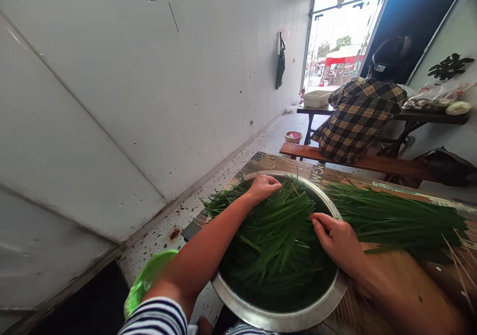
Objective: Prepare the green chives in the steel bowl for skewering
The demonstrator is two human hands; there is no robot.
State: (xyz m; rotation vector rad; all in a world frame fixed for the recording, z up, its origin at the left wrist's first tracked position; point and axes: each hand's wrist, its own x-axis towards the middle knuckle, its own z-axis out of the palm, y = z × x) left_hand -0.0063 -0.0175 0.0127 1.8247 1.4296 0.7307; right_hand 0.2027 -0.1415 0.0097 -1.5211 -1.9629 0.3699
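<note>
Ideally, in the steel basin [286, 321] below the left hand [263, 189], whose grasp I cannot tell, the garlic chives [283, 230] just beside it should lie even, while the right hand [337, 233], pinching seemingly a thin stick [311, 216], should move gently.

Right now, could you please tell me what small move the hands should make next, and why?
I would probably bring the left hand across toward the right hand, since the two are apart: the left bends over the green leaves heaped in the metal basin, while the right is at their right edge.
</note>
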